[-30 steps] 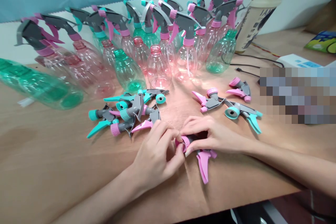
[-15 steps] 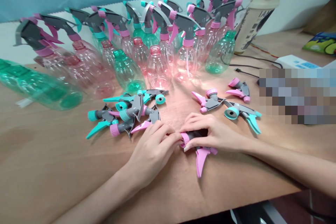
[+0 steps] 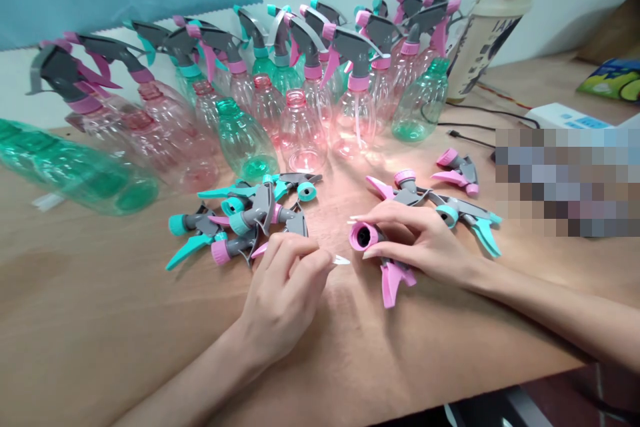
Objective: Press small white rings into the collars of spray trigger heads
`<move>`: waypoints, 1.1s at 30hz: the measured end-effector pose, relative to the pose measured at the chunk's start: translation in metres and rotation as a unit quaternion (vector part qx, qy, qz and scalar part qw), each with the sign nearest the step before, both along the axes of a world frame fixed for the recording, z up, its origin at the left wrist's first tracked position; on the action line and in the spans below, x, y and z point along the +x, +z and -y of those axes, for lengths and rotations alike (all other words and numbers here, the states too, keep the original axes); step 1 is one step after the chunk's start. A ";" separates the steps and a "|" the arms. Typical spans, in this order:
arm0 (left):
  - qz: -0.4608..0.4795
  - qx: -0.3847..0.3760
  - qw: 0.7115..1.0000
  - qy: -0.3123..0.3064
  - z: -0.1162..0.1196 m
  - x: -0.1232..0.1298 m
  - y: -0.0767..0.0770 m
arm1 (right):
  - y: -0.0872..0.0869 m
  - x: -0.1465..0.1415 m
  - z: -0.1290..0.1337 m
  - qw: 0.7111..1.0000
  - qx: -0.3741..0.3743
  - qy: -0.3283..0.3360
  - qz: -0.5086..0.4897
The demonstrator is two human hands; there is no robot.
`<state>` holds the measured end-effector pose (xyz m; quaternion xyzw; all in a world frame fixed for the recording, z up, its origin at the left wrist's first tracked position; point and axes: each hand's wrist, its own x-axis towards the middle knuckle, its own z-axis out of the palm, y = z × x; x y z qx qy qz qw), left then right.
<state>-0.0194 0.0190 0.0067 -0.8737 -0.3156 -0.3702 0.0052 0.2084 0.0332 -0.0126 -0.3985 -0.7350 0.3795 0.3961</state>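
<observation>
My right hand [image 3: 420, 237] grips a pink-and-grey trigger spray head [image 3: 390, 280] between thumb and fingers. The head's pink collar [image 3: 354, 237] faces left, showing its dark opening, and its pink trigger hangs downward. Left of it, my left hand [image 3: 285, 293] is closed in a pinch on a thin white piece [image 3: 342, 260], whose pointed tip sticks out toward the collar without touching it. The rest of that piece is hidden by my fingers. Just beyond my left hand lies a pile of teal, pink and grey spray heads [image 3: 250, 213].
Pink and green clear bottles [image 3: 303, 140], several with spray heads on, stand in rows at the back. Green bottles [image 3: 75, 160] lie at the left. More loose spray heads [image 3: 467, 213] rest beyond my right hand. A cream tumbler [image 3: 485, 47] and a black cable [image 3: 470, 138] are at the right.
My hands have moved apart. The spray head in my right hand has risen and turned so its collar opening shows, and the white tip now shows at my left fingertips.
</observation>
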 end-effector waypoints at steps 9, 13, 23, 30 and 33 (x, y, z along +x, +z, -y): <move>0.063 -0.023 0.996 -0.062 0.004 0.000 -0.001 | 0.004 -0.007 0.017 0.999 0.035 -0.029 0.006; 0.052 -0.039 0.997 -0.032 0.004 0.000 0.000 | 0.004 -0.009 0.021 0.999 0.034 -0.002 -0.002; 0.061 -0.056 0.996 -0.017 0.000 0.001 0.003 | -0.001 -0.014 0.025 0.998 -0.037 0.044 -0.041; 0.075 -0.046 0.995 -0.037 0.005 0.005 0.003 | -0.005 -0.018 0.027 0.997 0.000 0.058 -0.047; 0.047 -0.036 0.997 -0.042 0.007 0.006 0.001 | -0.004 -0.018 0.026 0.997 0.007 0.062 -0.046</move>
